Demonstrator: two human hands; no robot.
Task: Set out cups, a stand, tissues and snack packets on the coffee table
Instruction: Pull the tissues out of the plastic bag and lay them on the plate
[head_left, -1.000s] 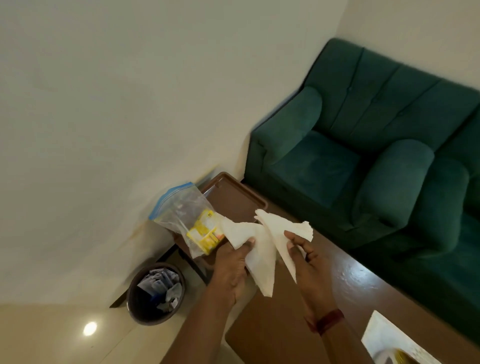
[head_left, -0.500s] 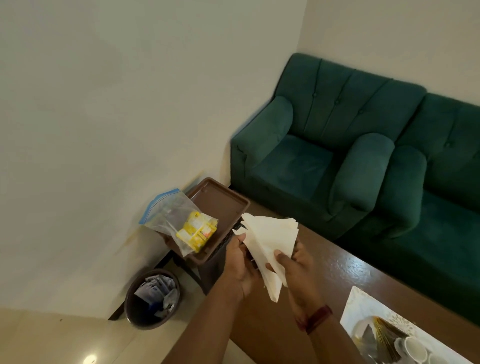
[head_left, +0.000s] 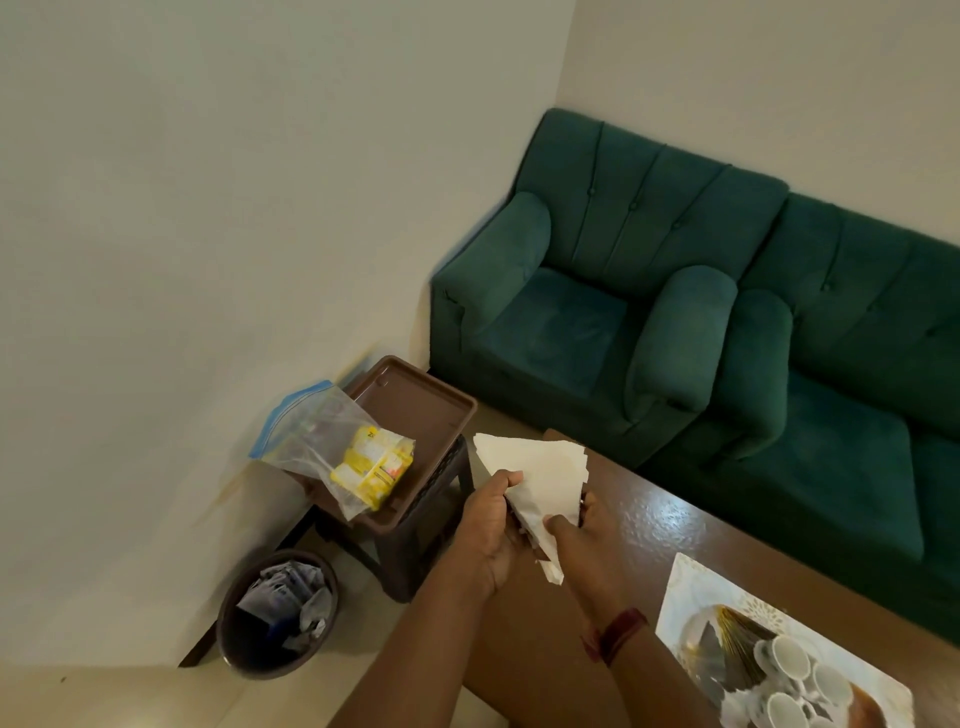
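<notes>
Dark polished coffee table (head_left: 670, 525) is partly set: white cups (head_left: 789, 686) and a gold-ribbed stand (head_left: 727, 644) are grouped on a placemat (head_left: 691, 582). Snack packets (head_left: 371, 465) remain bagged on the brown tray (head_left: 441, 415) beside it (judged outstanding). Folded white tissues (head_left: 540, 483), creased and fanned, are pinched above the table's near corner by the left hand (head_left: 491, 530) and right hand (head_left: 582, 551).

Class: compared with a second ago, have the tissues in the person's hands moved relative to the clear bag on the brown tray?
Yes. The tissues, which overlapped the clear bag on the tray, are now clear of it toward the coffee table, gathered between both hands.
</notes>
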